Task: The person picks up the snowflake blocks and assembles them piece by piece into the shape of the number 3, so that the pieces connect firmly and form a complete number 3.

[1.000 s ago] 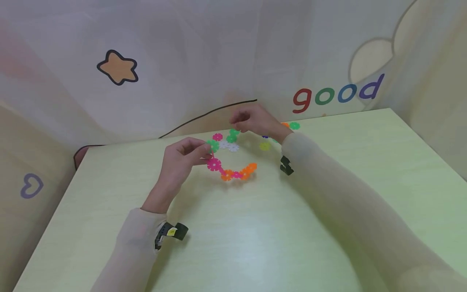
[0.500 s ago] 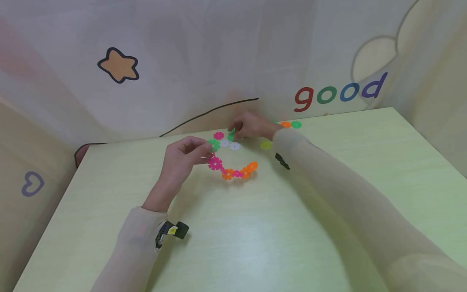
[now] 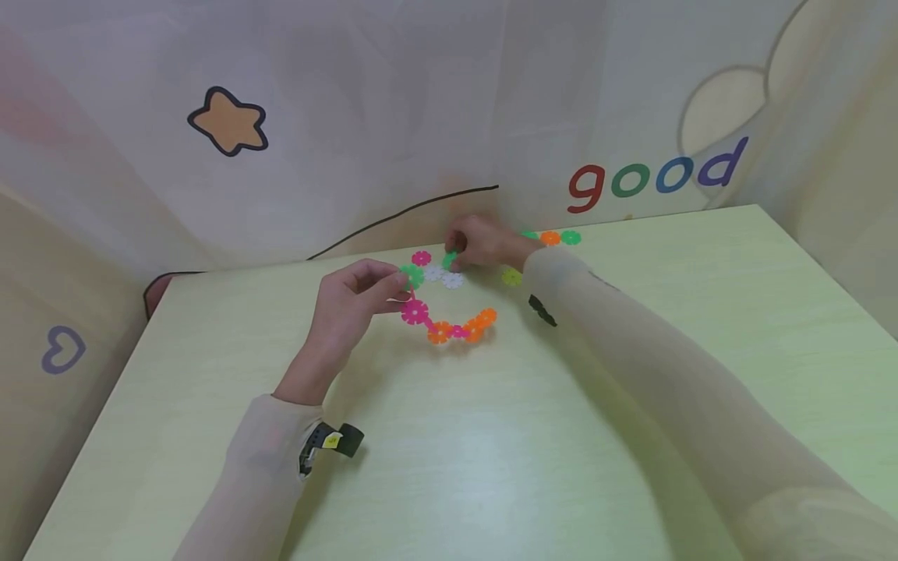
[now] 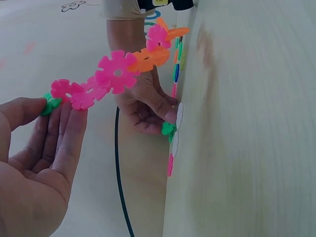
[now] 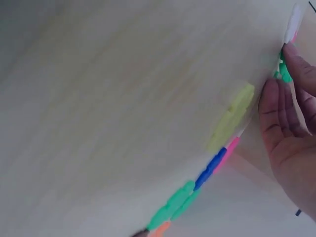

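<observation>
My right hand (image 3: 484,243) pinches a green flower (image 4: 169,129), I think, at the surface's (image 3: 449,452) far edge; left hand (image 3: 347,304) pinches the chain (image 4: 126,79), nearer me.

Playroom-like setting, exact kind unclear; cartoon-printed cloth backdrop (image 3: 393,101), orange star (image 3: 228,122), colourful "good" lettering (image 3: 658,178); pale wood-look table (image 3: 561,444)

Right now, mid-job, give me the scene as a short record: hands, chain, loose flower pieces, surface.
Left hand: pinches the green end piece
Flower-piece chain: pink and orange beyond the green, curved; free end orange
Right hand: pinches a green flower piece
Loose, beside right hand: white flower pieces, pink flower piece
Loose, near right cuff: yellow-green flower piece
Surface: pale wood-grain tabletop
</observation>
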A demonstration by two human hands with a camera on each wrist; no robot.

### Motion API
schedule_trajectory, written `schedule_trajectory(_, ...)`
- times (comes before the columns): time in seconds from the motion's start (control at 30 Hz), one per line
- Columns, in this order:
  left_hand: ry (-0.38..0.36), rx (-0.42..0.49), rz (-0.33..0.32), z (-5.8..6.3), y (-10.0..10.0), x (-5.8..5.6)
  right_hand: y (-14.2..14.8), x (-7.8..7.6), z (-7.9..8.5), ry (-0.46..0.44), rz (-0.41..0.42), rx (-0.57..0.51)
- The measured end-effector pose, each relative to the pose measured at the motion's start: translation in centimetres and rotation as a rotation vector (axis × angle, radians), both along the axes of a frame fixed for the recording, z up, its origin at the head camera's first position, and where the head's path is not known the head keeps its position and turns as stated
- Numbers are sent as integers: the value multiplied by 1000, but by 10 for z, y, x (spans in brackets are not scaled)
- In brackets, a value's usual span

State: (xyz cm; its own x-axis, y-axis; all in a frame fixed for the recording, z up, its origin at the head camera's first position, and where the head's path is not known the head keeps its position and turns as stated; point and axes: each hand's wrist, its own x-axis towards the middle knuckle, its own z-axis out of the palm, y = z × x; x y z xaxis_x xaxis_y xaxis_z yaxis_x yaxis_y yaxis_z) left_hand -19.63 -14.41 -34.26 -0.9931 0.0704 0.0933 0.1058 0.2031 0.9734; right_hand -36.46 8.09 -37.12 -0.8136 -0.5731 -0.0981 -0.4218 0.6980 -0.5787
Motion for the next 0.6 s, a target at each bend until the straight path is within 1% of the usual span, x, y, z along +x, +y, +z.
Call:
schedule_trajectory(0.1,-4,8,4,0,1,0,3,4,4,2,7,-34)
schedule_trajectory(0.17,-7,9,8,-1,1,1,6,9,8,-14,16,-72)
schedule_trajectory(0.3,-6,8,7,-1,1,1,12,25,23,-49,16,-190)
schedule_trajectory(0.43,-2,13,-3,-1,2,1,18,47,38,4,19,-331)
schedule_trajectory(0.5,-4,19,-9,-1,2,1,21,58,44,42,19,-399)
schedule_trajectory(0.6,-9,25,-16,0,3,0,23,73,51,93,45,-476)
